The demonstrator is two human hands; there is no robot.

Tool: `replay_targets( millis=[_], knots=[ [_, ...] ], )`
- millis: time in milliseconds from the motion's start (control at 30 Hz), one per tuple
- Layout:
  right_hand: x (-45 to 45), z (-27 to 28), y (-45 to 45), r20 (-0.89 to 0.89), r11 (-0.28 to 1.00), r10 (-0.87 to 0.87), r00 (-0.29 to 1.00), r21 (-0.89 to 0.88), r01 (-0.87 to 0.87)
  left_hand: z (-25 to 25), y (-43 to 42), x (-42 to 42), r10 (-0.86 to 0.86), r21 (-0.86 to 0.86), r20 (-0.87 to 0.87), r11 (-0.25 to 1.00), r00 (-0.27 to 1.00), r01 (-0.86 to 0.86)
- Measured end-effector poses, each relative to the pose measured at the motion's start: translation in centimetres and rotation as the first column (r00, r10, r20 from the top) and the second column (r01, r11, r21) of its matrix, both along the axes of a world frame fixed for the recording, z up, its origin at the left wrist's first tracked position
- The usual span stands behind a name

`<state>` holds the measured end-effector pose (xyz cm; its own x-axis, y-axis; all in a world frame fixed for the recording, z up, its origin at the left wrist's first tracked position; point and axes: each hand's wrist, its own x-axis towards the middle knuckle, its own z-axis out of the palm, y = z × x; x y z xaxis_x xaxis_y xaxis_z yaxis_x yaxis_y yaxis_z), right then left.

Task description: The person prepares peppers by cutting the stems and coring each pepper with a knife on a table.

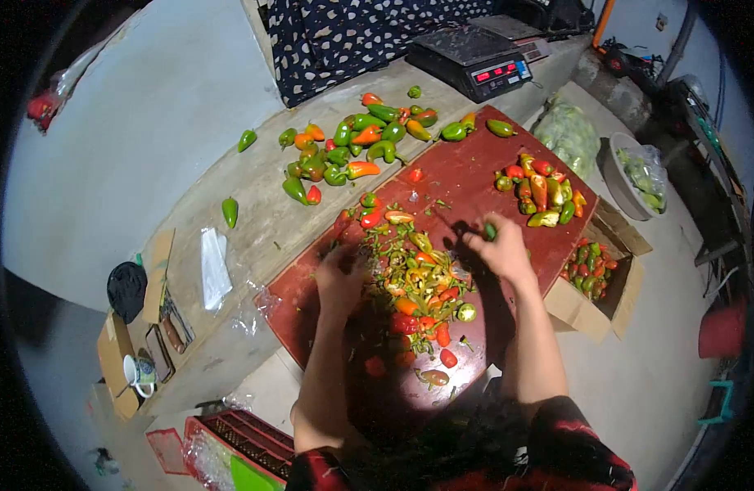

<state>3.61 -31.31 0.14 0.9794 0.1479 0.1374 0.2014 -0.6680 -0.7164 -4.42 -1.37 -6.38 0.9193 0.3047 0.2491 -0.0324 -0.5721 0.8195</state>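
Observation:
Cut pepper pieces and stems (422,274) lie in a heap on the red tabletop (467,176). At the heap's left edge is my left hand (342,278), its fingers apart and curved, with nothing visible in them. On the heap's right side my right hand (501,247) holds a small green pepper piece (490,231) at its fingers. Whole green and orange peppers (365,135) are piled on the concrete ledge behind. Another group of peppers (547,192) rests at the table's right end.
A digital scale (475,65) stands on the ledge. Right of the table are a cardboard box of peppers (631,296), a basin (613,168) and a bag of green produce (567,135). A mug (141,374) and a phone (159,352) are at left; a red crate (242,438) is below.

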Motion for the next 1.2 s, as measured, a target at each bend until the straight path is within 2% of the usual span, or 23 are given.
replay_targets(
  millis=[67,167,233,267,333,467,500,533,600,633,667,700,733,800,833,867,933,967,1000,1067,1100,1133,1200],
  knots=[
    [-0.8,-0.2,0.7,-0.047,0.998,0.049,0.998,-0.039,-0.051,-0.3,1.3,1.6,0.073,-0.241,-0.138,0.965,0.988,-0.106],
    [-1.1,1.2,1.4,-0.108,0.998,0.053,0.993,0.034,-0.050,1.8,1.3,3.8,0.179,0.105,-0.153,0.981,0.972,-0.164],
    [-0.9,0.9,1.7,-0.059,0.999,0.015,0.998,-0.032,-0.017,1.4,1.7,5.6,0.195,0.377,-0.155,0.918,0.968,-0.125],
    [-0.9,0.3,1.9,-0.079,0.994,0.012,0.997,-0.108,-0.020,0.9,1.5,6.3,0.196,0.379,-0.154,0.917,0.968,-0.125],
    [-1.3,0.8,3.0,-0.129,0.978,0.036,0.991,-0.200,-0.062,-0.1,1.3,7.3,0.243,0.590,-0.162,0.801,0.956,-0.103],
    [-1.6,-0.7,5.4,-0.133,0.939,0.179,0.975,-0.274,-0.210,-1.2,1.6,7.4,0.259,0.602,-0.114,0.786,0.959,-0.141],
    [-1.7,-1.0,6.0,-0.150,0.922,0.185,0.971,-0.314,-0.225,-1.0,1.4,6.7,0.149,0.171,-0.125,0.977,0.981,-0.127],
    [-1.7,-0.8,6.3,-0.155,0.923,0.184,0.971,-0.311,-0.225,0.3,0.9,5.7,0.045,-0.296,-0.086,0.953,0.995,-0.069],
    [-2.1,-0.2,6.8,-0.152,0.919,0.221,0.963,-0.300,-0.258,1.1,0.5,3.3,0.036,-0.416,-0.158,0.904,0.987,-0.099],
    [-2.0,-0.7,6.9,-0.108,0.915,0.238,0.965,-0.307,-0.260,0.7,0.8,2.1,-0.054,-0.746,-0.068,0.665,0.996,-0.015],
    [-2.2,-0.6,7.2,-0.110,0.911,0.249,0.962,-0.312,-0.271,0.3,1.1,1.0,-0.098,-0.946,0.057,0.312,0.994,0.085],
    [-2.6,-0.4,7.4,-0.088,0.913,0.250,0.964,-0.311,-0.265,0.1,0.3,0.2,-0.108,-0.973,0.120,0.185,0.987,0.139],
    [-2.8,-0.3,7.5,-0.063,0.914,0.249,0.966,-0.314,-0.256,0.7,-1.1,0.1,-0.101,-0.975,0.125,0.174,0.987,0.141],
    [-3.7,-1.2,8.1,0.005,0.905,0.287,0.958,-0.330,-0.270,2.8,-3.6,-0.8,0.091,-0.939,-0.257,0.213,0.962,-0.271],
    [-4.1,-1.2,8.4,0.070,0.911,0.315,0.947,-0.303,-0.281,3.6,-3.8,-1.1,0.071,-0.888,-0.348,0.295,0.935,-0.353],
    [-4.4,-1.2,8.6,0.138,0.915,0.338,0.931,-0.280,-0.291,3.5,-4.6,-0.9,0.062,-0.893,-0.349,0.279,0.935,-0.352],
    [-4.7,-1.6,8.8,0.188,0.910,0.367,0.911,-0.276,-0.309,3.5,-6.4,-0.6,0.315,-0.869,-0.283,0.315,0.906,-0.381],
    [-4.7,-1.8,8.8,0.243,0.908,0.393,0.887,-0.253,-0.333,4.2,-5.9,-1.2,0.139,-0.831,-0.180,0.509,0.974,-0.227],
    [-4.8,-1.8,8.8,0.239,0.901,0.402,0.884,-0.273,-0.336,3.7,-5.7,-1.3,0.140,-0.842,-0.179,0.491,0.974,-0.225],
    [-4.9,-1.8,8.9,0.276,0.898,0.416,0.867,-0.274,-0.344,2.0,-5.8,-1.3,0.096,-0.767,-0.175,0.611,0.980,-0.196],
    [-4.9,-1.8,8.9,0.272,0.891,0.426,0.863,-0.290,-0.348,1.8,-6.0,-1.2,0.151,-0.465,-0.025,0.873,0.988,-0.146],
    [-5.0,-2.0,9.0,0.293,0.897,0.421,0.858,-0.277,-0.345,1.7,-6.2,-1.3,0.158,-0.478,-0.026,0.865,0.987,-0.151],
    [-5.0,-2.1,9.1,0.309,0.898,0.423,0.852,-0.270,-0.348,2.1,-6.4,-1.7,0.024,-0.749,-0.109,0.655,0.994,-0.098]
  ],
)
